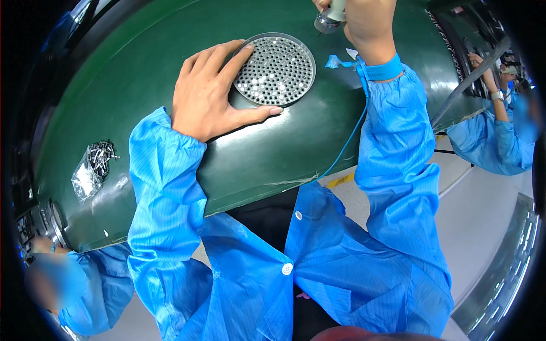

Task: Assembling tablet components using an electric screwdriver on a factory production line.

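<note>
The left hand (213, 94) is lying flat with fingers spread, bracing the round perforated tray (277, 69) on the green table (142, 74) — steadying it — while the right hand (367, 23) is gripping a small metal tool (329, 20) above.

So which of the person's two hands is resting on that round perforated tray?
The left hand: it lies flat with fingers spread around the round perforated tray on the green table. The right hand is raised, holding a cylindrical metal tool.
</note>
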Tool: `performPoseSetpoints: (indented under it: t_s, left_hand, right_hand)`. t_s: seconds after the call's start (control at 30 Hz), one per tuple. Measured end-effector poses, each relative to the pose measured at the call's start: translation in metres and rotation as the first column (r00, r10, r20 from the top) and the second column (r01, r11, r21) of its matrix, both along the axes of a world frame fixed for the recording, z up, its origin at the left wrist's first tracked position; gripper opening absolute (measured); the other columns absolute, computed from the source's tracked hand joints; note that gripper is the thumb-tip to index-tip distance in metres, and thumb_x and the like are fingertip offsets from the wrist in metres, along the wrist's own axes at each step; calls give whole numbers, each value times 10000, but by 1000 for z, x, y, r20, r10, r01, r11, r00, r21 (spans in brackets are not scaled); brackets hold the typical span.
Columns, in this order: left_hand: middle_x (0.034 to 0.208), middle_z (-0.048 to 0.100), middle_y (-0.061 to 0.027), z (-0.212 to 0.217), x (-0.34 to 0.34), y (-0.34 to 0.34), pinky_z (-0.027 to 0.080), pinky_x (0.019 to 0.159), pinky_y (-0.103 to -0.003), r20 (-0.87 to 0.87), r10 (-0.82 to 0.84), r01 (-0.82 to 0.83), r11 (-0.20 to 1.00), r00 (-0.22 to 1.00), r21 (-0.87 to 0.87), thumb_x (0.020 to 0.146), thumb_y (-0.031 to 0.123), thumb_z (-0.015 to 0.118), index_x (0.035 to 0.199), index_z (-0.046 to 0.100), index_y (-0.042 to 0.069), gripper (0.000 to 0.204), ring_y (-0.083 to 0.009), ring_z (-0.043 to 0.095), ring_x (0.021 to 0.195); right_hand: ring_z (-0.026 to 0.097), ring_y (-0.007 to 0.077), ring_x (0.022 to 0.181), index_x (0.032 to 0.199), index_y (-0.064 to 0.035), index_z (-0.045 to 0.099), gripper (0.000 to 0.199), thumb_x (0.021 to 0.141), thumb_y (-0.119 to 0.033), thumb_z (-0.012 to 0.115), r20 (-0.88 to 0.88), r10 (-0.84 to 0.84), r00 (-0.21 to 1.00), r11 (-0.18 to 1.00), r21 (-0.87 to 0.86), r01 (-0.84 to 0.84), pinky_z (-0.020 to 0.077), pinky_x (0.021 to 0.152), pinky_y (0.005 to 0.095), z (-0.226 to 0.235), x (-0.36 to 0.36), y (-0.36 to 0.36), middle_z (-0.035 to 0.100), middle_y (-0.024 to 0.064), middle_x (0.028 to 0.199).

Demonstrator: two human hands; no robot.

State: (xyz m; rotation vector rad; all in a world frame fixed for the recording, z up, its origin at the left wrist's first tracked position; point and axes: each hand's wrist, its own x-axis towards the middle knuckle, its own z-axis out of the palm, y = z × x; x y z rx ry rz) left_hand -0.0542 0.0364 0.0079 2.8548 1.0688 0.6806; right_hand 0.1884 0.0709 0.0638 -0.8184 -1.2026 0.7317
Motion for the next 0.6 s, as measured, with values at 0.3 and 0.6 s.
performPoseSetpoints:
  t_s: [0.3,0.6]
  left_hand:
    - [1386,610,-122,-7,-2,-1,435,1083,-477,52,8,-8,1000,999,16,647,622,857,1416,581,69,986,-342,592,1253]
    - [1345,634,-160,-18,-3,2,433,1087,-485,109,29,-33,999,994,35,643,695,843,1451,524,40,1088,-351,596,1258]
  right_hand:
    - [569,110,469,987,40,686,122,911,-49,656,-86,215,973,975,-47,-219,439,425,250,-9,-33,4,708,101,752]
    - [546,130,450,903,47,662,160,945,-104,625,-95,260,961,963,-47,-265,446,424,265,-26,-56,13,689,112,732]
